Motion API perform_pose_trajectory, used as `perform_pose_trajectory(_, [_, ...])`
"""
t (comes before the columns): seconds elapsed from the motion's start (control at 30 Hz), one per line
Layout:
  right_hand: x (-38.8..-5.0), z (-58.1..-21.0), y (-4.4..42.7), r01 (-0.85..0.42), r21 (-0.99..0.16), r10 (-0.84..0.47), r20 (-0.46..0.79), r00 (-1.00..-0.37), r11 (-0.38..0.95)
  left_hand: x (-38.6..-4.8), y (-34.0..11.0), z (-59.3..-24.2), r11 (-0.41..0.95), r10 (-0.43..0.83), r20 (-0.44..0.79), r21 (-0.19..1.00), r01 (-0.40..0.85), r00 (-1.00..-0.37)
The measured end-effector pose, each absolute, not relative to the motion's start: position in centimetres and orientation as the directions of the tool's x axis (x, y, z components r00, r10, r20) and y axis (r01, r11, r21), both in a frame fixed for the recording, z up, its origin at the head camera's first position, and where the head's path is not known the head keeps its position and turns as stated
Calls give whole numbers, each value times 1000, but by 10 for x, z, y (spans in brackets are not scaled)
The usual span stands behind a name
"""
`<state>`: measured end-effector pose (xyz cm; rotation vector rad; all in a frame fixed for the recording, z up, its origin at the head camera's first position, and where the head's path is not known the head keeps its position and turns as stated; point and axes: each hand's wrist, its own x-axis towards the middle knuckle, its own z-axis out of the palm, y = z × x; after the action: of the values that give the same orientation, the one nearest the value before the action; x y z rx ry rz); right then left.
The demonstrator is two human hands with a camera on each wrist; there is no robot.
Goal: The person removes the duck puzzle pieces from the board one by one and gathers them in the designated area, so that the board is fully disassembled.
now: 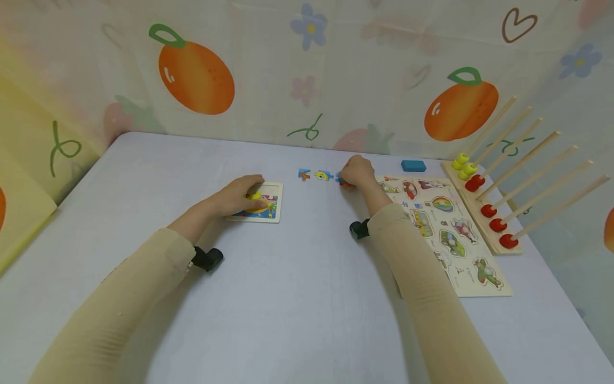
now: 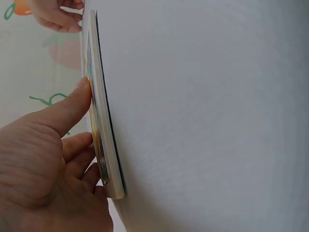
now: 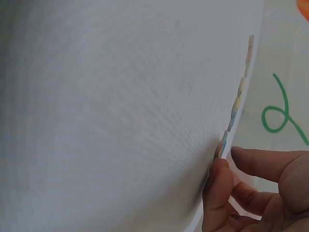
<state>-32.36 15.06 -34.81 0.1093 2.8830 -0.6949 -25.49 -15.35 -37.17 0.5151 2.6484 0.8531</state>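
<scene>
A small jigsaw puzzle (image 1: 271, 207) in a pale wooden frame lies on the white table. My left hand (image 1: 235, 197) rests over its left part; in the left wrist view the thumb (image 2: 77, 104) touches the picture and the other fingers bend near the frame's end. Farther right, two loose jigsaw pieces, one with an orange shape (image 1: 304, 174) and one mostly yellow (image 1: 323, 175), lie in a row. My right hand (image 1: 357, 172) is at the row's right end, partly covering another piece (image 3: 221, 144). Its index finger touches that piece, while the thumb stands apart.
Right of my right arm lies a wooden knob puzzle board (image 1: 434, 248) with vehicle pictures. Beyond it stands a counting rack (image 1: 484, 213) with upright pegs and red and yellow beads. A blue block (image 1: 413, 166) lies near the back edge, before a fruit-print curtain (image 1: 268, 69).
</scene>
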Motion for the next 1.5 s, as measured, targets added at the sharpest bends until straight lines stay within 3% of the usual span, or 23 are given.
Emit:
perform_pose_trajectory(0.2, [-322,-347,148,80,-405,39,-109,-993,911,-253,-154,-368,760,379,-184,621,192,-907])
perform_pose_trajectory(0.57, [-315,-342,124,-10,-600,7,26,-1000,800,-254,-173,-359,785,321,-199,603,142,-926])
perform_pose_trajectory(1.0, [-301,-343,89,-100,-696,-135,5,-991,711,-243,-198,-357,769,357,-240,625,138,-903])
perform_pose_trajectory(1.5, [-282,-342,46,-157,-716,-279,-55,-959,680,-242,-210,-367,730,402,-272,671,127,-874])
